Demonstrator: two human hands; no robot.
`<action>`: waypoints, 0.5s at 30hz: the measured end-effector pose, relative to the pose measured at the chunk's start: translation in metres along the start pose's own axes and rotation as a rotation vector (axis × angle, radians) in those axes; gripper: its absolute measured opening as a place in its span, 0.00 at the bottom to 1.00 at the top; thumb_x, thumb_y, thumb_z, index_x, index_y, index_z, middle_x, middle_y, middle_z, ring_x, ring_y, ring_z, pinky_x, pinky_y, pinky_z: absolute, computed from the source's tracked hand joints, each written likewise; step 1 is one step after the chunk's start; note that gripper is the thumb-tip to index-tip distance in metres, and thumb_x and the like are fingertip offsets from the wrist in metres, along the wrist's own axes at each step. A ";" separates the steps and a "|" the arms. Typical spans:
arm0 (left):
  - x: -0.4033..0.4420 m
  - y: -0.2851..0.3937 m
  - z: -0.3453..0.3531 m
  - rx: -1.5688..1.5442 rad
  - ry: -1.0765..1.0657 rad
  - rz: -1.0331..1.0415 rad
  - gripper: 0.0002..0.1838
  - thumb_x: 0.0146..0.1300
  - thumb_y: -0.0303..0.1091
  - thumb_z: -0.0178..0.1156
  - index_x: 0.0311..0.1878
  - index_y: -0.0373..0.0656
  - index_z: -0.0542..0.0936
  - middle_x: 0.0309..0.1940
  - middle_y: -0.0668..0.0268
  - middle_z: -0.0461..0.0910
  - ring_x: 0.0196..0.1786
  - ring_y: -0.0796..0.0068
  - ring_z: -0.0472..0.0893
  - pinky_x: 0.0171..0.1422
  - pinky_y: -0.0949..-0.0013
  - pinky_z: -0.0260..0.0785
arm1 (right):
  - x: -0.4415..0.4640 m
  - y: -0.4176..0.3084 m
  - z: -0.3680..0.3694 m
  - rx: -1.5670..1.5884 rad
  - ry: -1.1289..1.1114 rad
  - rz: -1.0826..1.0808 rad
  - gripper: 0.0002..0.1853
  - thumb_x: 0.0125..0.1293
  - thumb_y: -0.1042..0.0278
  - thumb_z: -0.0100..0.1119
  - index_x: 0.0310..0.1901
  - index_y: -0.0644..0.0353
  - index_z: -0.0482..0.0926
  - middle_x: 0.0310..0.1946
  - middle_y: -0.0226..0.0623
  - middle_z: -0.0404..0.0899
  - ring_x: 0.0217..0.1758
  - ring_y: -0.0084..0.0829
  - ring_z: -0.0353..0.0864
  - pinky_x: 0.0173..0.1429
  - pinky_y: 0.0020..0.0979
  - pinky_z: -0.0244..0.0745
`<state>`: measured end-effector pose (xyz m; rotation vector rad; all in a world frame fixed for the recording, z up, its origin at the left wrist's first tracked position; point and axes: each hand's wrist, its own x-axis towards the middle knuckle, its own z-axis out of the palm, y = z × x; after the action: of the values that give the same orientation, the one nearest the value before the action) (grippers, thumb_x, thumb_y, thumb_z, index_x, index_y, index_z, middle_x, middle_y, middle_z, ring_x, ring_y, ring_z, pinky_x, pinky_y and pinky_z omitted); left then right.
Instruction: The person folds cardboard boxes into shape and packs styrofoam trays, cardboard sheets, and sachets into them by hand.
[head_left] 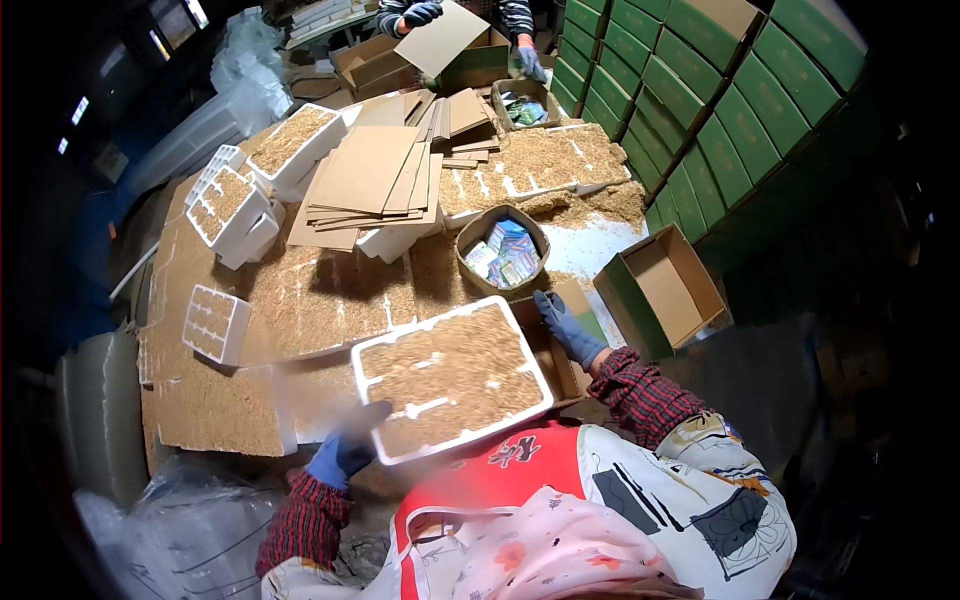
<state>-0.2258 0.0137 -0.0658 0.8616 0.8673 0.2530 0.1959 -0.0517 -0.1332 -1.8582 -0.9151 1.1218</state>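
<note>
My left hand, in a blue glove and smeared by motion, grips the left edge of a white foam tray. Dry wood shavings or a similar tan filling lie in the tray, with white dividers showing through. The tray tilts over an open cardboard box and hides much of it. Against that box's right side rests my right hand, also gloved in blue, its fingers stretched out along the edge. A second open box, green outside and brown inside, stands just right of it.
Ahead sits a basket of colourful packets. Flat cardboard sheets are piled behind it. Filled white trays stand at left. Stacked green boxes wall the right. Across the table, another person's gloved hands hold cardboard and reach a second basket.
</note>
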 end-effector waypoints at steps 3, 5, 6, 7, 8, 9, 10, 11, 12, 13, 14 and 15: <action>0.031 0.002 0.030 0.021 -0.009 -0.094 0.29 0.64 0.38 0.59 0.67 0.38 0.65 0.60 0.59 0.74 0.59 0.66 0.76 0.65 0.62 0.68 | 0.004 0.010 -0.005 0.047 -0.062 0.049 0.37 0.73 0.39 0.38 0.68 0.66 0.59 0.67 0.45 0.63 0.67 0.37 0.64 0.71 0.33 0.55; 0.036 0.007 0.029 0.145 -0.029 -0.007 0.29 0.65 0.38 0.58 0.66 0.37 0.65 0.59 0.59 0.74 0.59 0.66 0.76 0.65 0.63 0.68 | 0.013 0.032 -0.004 -0.130 -0.019 -0.085 0.35 0.74 0.40 0.33 0.69 0.63 0.59 0.67 0.46 0.64 0.67 0.38 0.65 0.71 0.34 0.56; 0.033 0.022 0.040 0.207 -0.026 0.026 0.29 0.65 0.38 0.58 0.66 0.37 0.65 0.59 0.58 0.74 0.58 0.66 0.77 0.65 0.64 0.68 | 0.003 0.015 -0.003 -0.010 -0.038 -0.077 0.32 0.76 0.44 0.31 0.69 0.62 0.59 0.67 0.46 0.64 0.69 0.38 0.63 0.72 0.32 0.55; 0.029 0.037 0.052 0.101 -0.017 -0.005 0.28 0.65 0.38 0.57 0.66 0.37 0.65 0.59 0.57 0.74 0.58 0.64 0.77 0.64 0.63 0.69 | -0.011 -0.001 -0.018 -0.240 -0.150 -0.122 0.31 0.77 0.47 0.29 0.69 0.63 0.58 0.67 0.45 0.64 0.70 0.37 0.63 0.72 0.30 0.54; 0.022 0.062 0.074 -0.006 -0.004 -0.034 0.28 0.65 0.38 0.57 0.66 0.37 0.66 0.59 0.56 0.74 0.58 0.63 0.77 0.63 0.62 0.70 | -0.011 0.002 -0.017 -0.286 -0.120 -0.146 0.31 0.77 0.48 0.28 0.69 0.64 0.58 0.67 0.46 0.64 0.70 0.37 0.64 0.72 0.29 0.54; 0.019 0.073 0.089 -0.013 -0.004 -0.013 0.29 0.63 0.40 0.59 0.65 0.38 0.66 0.57 0.58 0.75 0.56 0.65 0.78 0.60 0.62 0.72 | -0.006 0.008 -0.014 -0.248 -0.104 -0.151 0.31 0.77 0.48 0.27 0.69 0.65 0.58 0.67 0.46 0.65 0.69 0.38 0.64 0.72 0.29 0.55; 0.024 0.077 0.095 0.239 0.032 -0.003 0.30 0.62 0.40 0.61 0.65 0.39 0.66 0.54 0.60 0.76 0.52 0.68 0.78 0.57 0.64 0.73 | 0.000 0.014 -0.011 -0.210 -0.088 -0.156 0.31 0.77 0.48 0.27 0.69 0.65 0.58 0.67 0.46 0.65 0.69 0.38 0.65 0.71 0.29 0.56; 0.029 0.078 0.100 0.495 0.071 0.010 0.30 0.61 0.40 0.62 0.64 0.39 0.67 0.50 0.62 0.77 0.49 0.72 0.79 0.53 0.66 0.74 | 0.006 0.019 -0.008 -0.171 -0.073 -0.162 0.31 0.77 0.48 0.26 0.68 0.66 0.59 0.67 0.46 0.65 0.68 0.39 0.65 0.71 0.29 0.56; 0.038 0.065 0.112 0.267 0.073 0.059 0.31 0.58 0.41 0.66 0.61 0.39 0.68 0.42 0.67 0.77 0.41 0.78 0.76 0.47 0.70 0.72 | 0.008 0.024 -0.006 -0.127 -0.084 -0.145 0.32 0.77 0.47 0.26 0.68 0.66 0.59 0.66 0.46 0.65 0.69 0.39 0.65 0.71 0.29 0.56; 0.043 0.060 0.119 0.299 0.082 -0.006 0.31 0.58 0.40 0.67 0.61 0.39 0.67 0.39 0.68 0.76 0.38 0.79 0.76 0.42 0.73 0.71 | 0.010 0.029 -0.005 -0.085 -0.098 -0.128 0.32 0.77 0.47 0.25 0.68 0.66 0.59 0.66 0.46 0.66 0.69 0.39 0.65 0.72 0.29 0.55; 0.057 0.041 0.113 0.355 0.080 0.026 0.32 0.58 0.40 0.67 0.62 0.39 0.65 0.39 0.68 0.76 0.39 0.79 0.76 0.42 0.74 0.72 | 0.009 0.031 -0.006 -0.242 -0.058 -0.145 0.33 0.77 0.45 0.26 0.68 0.66 0.59 0.65 0.45 0.67 0.69 0.37 0.65 0.72 0.29 0.55; 0.071 0.020 0.106 0.411 0.077 0.061 0.34 0.58 0.40 0.67 0.63 0.39 0.63 0.39 0.67 0.77 0.39 0.79 0.77 0.42 0.74 0.72 | 0.009 0.026 -0.011 -0.245 -0.065 -0.149 0.33 0.77 0.45 0.26 0.68 0.66 0.59 0.65 0.45 0.67 0.69 0.37 0.65 0.72 0.29 0.55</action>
<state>-0.0976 0.0040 -0.0545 1.2687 0.9826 0.1632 0.2143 -0.0585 -0.1561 -1.9185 -1.2550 1.0209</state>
